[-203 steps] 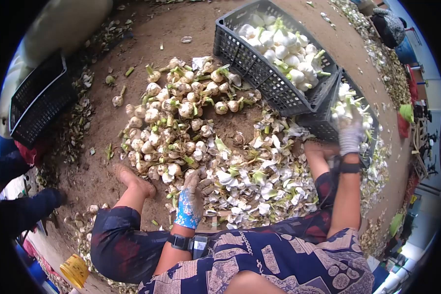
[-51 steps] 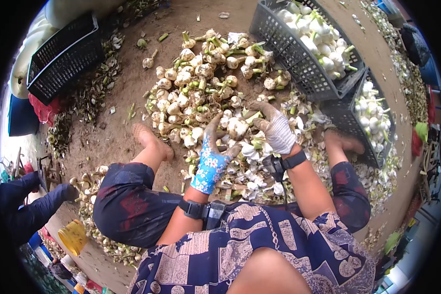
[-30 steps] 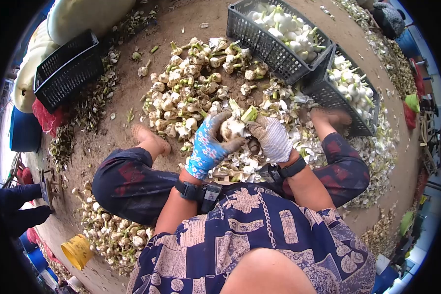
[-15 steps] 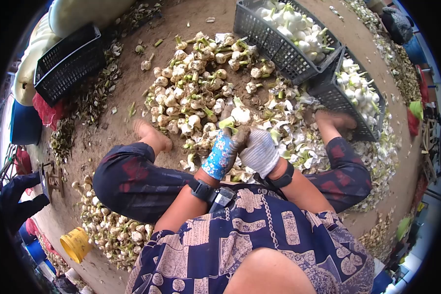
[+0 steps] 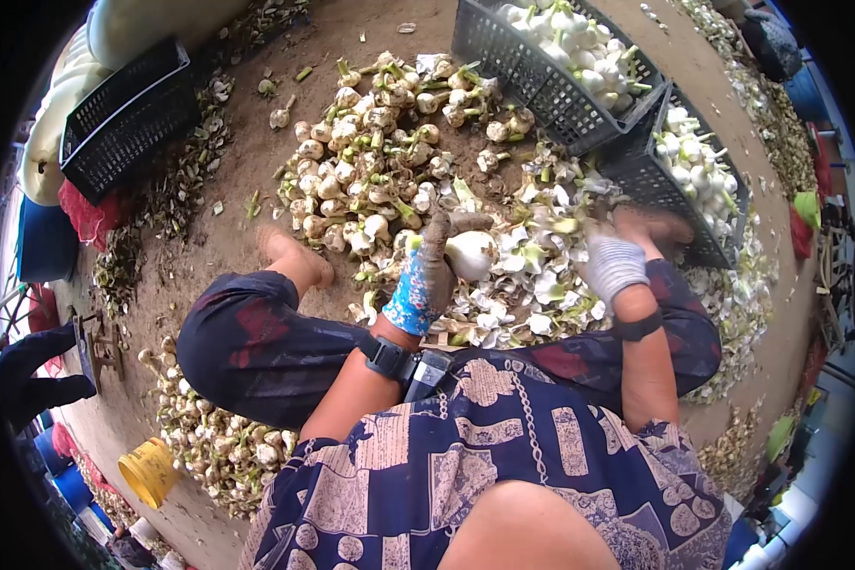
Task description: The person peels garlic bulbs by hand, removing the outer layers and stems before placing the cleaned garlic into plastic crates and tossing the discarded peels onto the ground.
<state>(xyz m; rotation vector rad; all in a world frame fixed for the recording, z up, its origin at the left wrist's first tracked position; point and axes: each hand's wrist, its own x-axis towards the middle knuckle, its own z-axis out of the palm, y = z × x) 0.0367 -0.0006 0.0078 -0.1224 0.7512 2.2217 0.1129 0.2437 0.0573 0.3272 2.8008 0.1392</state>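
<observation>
My left hand (image 5: 431, 275), in a soiled glove with a blue floral cuff, grips a white peeled garlic bulb (image 5: 471, 255) at its thumb side. Well off to the right, my right hand (image 5: 615, 263) in a pale knit glove is over the loose peelings beside my foot; its fingers are smeared by motion, so I cannot see whether anything is in them. Ahead of both hands spreads a pile of unpeeled garlic bulbs (image 5: 356, 157) with cut stems. White garlic skins (image 5: 532, 275) cover the ground between the hands.
Two black crates of white garlic, one at the upper right (image 5: 518, 81) and one beside my right foot (image 5: 641, 171), nearly touch. A black crate (image 5: 128, 119) stands at the upper left. More garlic (image 5: 214, 437) lies behind my left knee, near a yellow bucket (image 5: 149, 473).
My hands were together at the bulb and are now apart. The right hand has swung right over the peelings. The left has stayed near the middle, the bulb now showing beside it.
</observation>
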